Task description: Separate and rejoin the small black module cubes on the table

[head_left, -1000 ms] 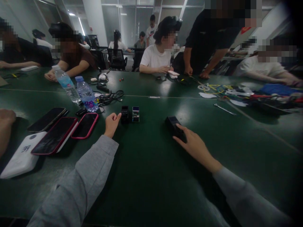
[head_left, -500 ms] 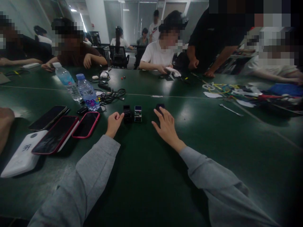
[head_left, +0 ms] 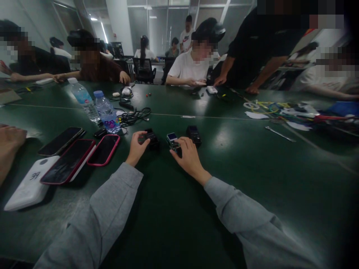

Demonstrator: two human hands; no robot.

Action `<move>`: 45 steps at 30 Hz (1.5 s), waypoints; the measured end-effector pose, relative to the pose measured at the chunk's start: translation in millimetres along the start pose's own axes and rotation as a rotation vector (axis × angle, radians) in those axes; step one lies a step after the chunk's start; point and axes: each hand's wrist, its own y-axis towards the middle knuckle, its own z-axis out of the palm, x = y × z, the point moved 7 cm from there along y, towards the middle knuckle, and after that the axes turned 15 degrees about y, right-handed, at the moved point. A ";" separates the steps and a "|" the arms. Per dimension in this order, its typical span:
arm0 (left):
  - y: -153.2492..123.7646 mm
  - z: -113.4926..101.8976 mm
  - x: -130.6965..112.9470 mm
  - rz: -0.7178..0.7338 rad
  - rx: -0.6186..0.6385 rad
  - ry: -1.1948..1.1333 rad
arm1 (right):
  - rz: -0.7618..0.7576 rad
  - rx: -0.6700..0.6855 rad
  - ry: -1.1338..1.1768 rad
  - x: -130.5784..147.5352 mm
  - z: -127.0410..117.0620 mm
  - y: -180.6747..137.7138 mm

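Note:
My left hand [head_left: 136,149] has its thumb and fingertips closed on the near-left side of a small black boxy device [head_left: 152,137], which sits tilted on the table. My right hand [head_left: 188,157] pinches a small green circuit board with a little screen [head_left: 172,136]; the fingers cover its lower right part. Just beyond the right fingers stands a second black device [head_left: 194,133] with a dark screen, apart from the board.
Left of my hands lie a red-edged phone [head_left: 103,150], further phones [head_left: 68,160] and a white power bank [head_left: 32,183]. Water bottles [head_left: 108,116] and black cables [head_left: 137,115] stand behind them. A wrench [head_left: 279,133] and tangled wires [head_left: 275,108] lie right. Several people sit opposite.
My right hand has left the right black device and moved left onto the circuit board, which is now turned. My left fingers have closed on the left black device, also now angled.

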 end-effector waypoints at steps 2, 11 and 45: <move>-1.0 1.2 -4.9 0.053 0.033 0.025 | 0.033 0.005 0.012 -3.8 1.5 -0.7; -2.4 3.6 -16.5 0.139 0.133 0.028 | 0.184 0.095 0.125 -19.1 11.9 -2.8; -2.8 16.8 -3.0 0.046 0.328 -0.133 | 0.535 -0.189 -0.004 -78.5 -186.2 -188.6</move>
